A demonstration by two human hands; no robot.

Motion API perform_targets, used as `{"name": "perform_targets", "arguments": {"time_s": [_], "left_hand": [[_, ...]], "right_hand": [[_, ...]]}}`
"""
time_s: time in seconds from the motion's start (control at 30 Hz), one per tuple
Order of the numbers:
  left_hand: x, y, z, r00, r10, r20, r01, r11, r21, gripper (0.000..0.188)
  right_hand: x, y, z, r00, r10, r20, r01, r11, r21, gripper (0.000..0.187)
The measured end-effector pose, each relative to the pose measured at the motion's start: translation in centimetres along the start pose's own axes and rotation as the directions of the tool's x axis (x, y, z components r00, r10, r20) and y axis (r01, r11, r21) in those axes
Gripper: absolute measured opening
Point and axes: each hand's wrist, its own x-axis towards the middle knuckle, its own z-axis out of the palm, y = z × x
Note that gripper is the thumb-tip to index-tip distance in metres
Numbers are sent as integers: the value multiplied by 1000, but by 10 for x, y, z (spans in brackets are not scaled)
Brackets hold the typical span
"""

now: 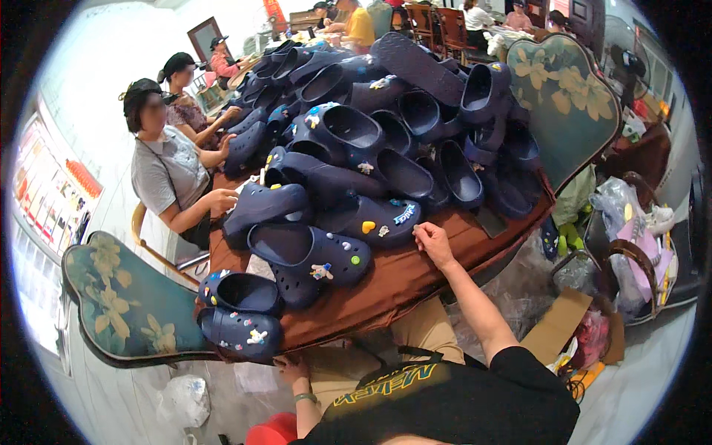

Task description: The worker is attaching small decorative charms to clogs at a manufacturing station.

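My right hand (432,245) rests at the table edge, fingers curled together in a pinch beside the toe of a navy clog (377,220) with a yellow heart charm and light lettering. Whether anything small sits in the pinch is hidden. Below the table's near edge, my left hand (291,368) has its fingers partly stretched out, close under a navy clog (241,331) covered in small charms. Between the hands lies another clog (311,259) with an astronaut charm and a green round one. A large heap of navy clogs (348,126) fills the table behind.
A brown cloth covers the table (348,308). Carved green floral bench ends (133,304) flank it. Two people (163,170) sit along the left side, handling clogs. Bags (627,245) and an opened cardboard box (556,322) stand on the right. More people sit at far tables.
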Motion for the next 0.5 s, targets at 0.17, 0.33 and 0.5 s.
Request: {"name": "perform_targets", "arguments": {"time_s": [0.17, 0.33, 0.5], "left_hand": [[-5, 2, -3, 1000, -6, 12, 6, 999, -51, 88], [-10, 1, 0, 997, 23, -75, -27, 998, -57, 82], [-1, -3, 9, 994, 18, -106, -30, 993, -113, 73]], "right_hand": [[0, -1, 0, 1000, -5, -3, 5, 999, -51, 23], [-1, -2, 1, 1000, -11, -5, 11, 997, -81, 22], [-3, -1, 1, 1000, -24, -7, 24, 995, -92, 21]]}}
